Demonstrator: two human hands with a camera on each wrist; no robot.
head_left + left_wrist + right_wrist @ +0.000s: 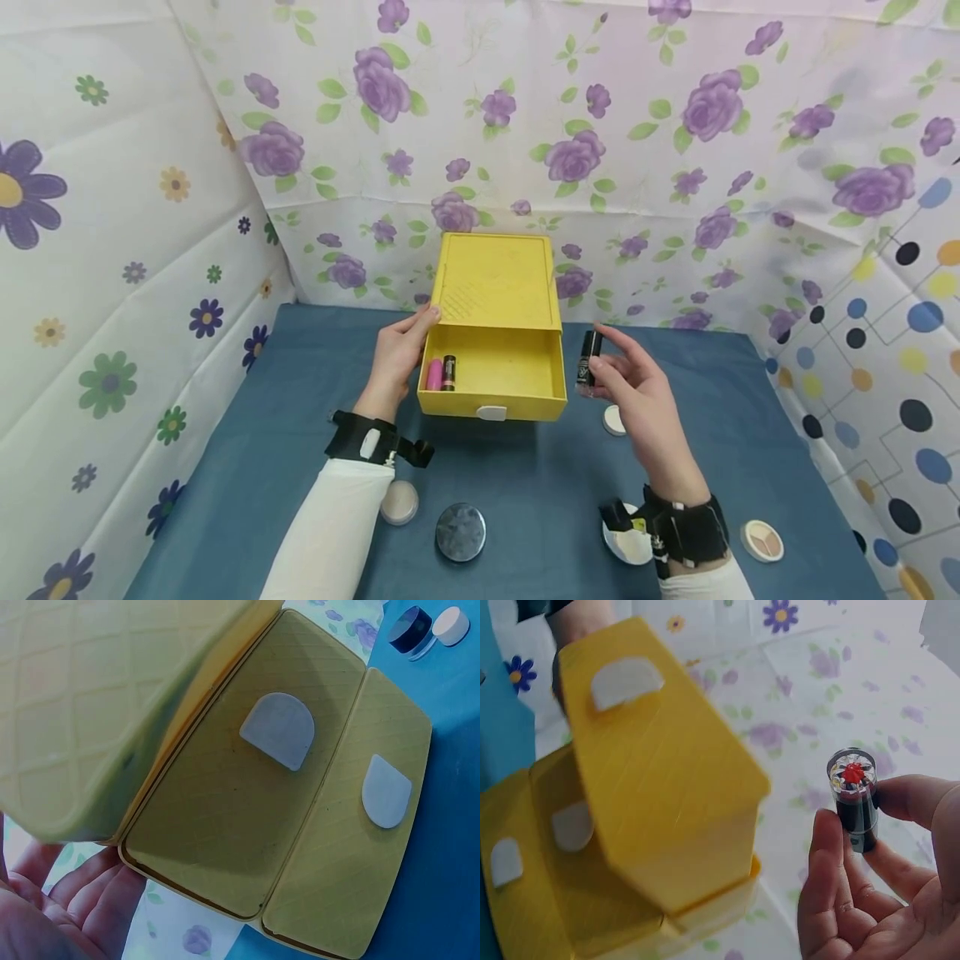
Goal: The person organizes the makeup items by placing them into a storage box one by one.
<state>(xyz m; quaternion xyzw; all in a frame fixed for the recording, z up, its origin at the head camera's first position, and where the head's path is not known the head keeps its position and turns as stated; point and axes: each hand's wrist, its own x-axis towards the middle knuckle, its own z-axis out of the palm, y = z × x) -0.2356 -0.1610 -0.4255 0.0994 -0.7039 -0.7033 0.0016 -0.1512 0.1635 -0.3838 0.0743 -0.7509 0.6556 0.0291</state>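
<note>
A yellow drawer box (497, 279) stands upright with its top drawer (491, 403) pulled out. Inside that drawer, at the left, lie a pink tube (435, 375) and a black tube (448, 372), side by side. My left hand (397, 358) rests against the box's left side, its fingers fairly straight and partly hidden by the box in the left wrist view. To the right of the drawer, my right hand (637, 392) pinches a black lipstick tube (588, 360) between thumb and fingers. Its clear end (853, 774) shows red inside.
Two lower drawers (217, 802) with white handles (281, 731) are closed. On the blue cloth lie a round dark case (461, 532), a pale jar (400, 502), a white round lid (613, 420), an open compact (632, 542) partly behind my right wrist, and a round palette (762, 541).
</note>
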